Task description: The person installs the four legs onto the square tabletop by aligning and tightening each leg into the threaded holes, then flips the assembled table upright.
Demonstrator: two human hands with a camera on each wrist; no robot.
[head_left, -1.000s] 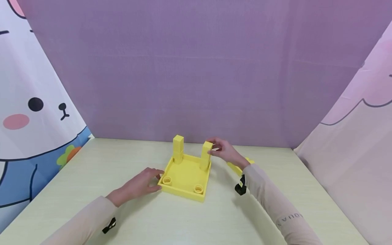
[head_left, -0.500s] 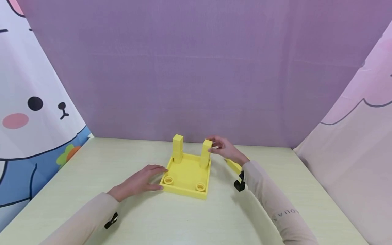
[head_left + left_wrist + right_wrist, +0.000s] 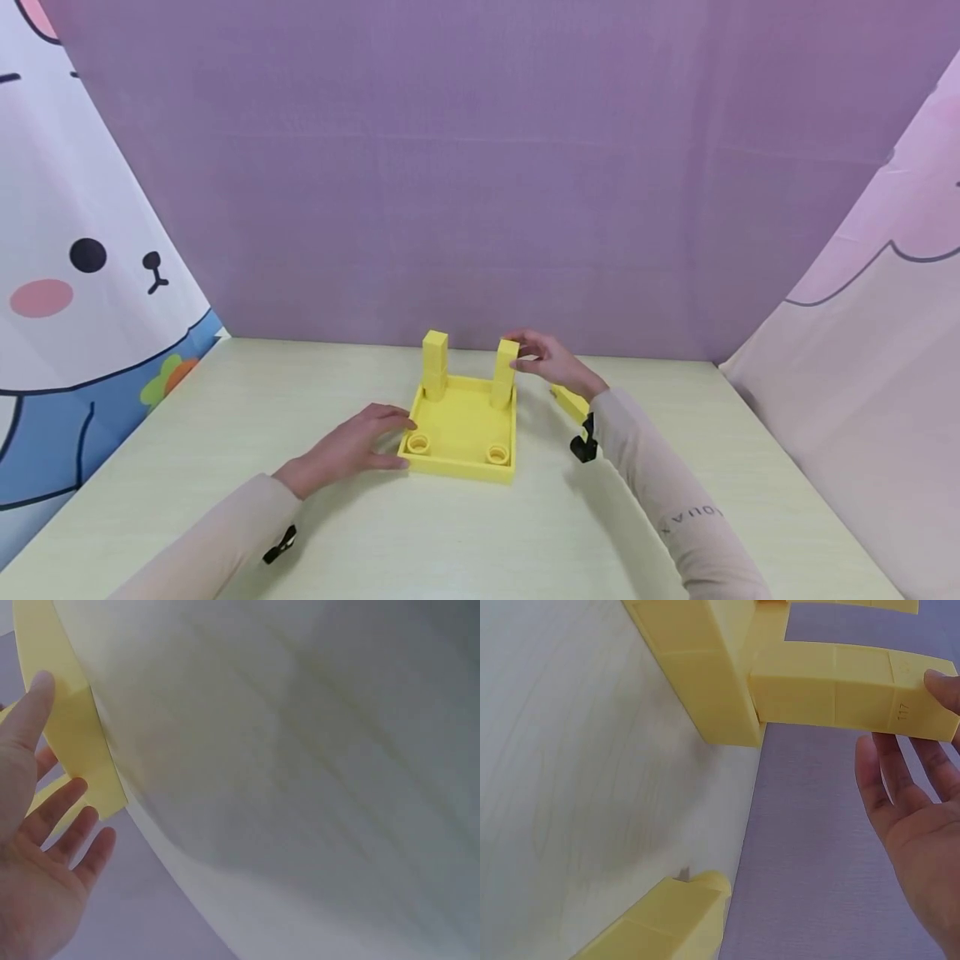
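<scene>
A shallow yellow square tray (image 3: 459, 425) with a raised rim lies on the table. Two round sockets (image 3: 418, 444) sit in its near corners. At the far left corner stands a square yellow post (image 3: 435, 362); a matching right post (image 3: 505, 371) stands at the far right corner. My right hand (image 3: 553, 367) pinches that right post near its top, thumb on one face and fingers round another. In the right wrist view the post (image 3: 862, 686) bears a small "117". My left hand (image 3: 352, 446), fingers loosely extended, touches the tray's near left corner with thumb and fingertips.
Another yellow piece (image 3: 572, 404) lies on the table (image 3: 450, 542) right of the tray, partly hidden by my right forearm. A purple cloth (image 3: 465, 183) hangs behind the table's far edge, with printed curtains (image 3: 90, 350) at the sides.
The tray has turned slightly, its near edge swinging to the right and a little away. My left hand has followed it rightward. My right hand stays on the right post, shifting slightly left.
</scene>
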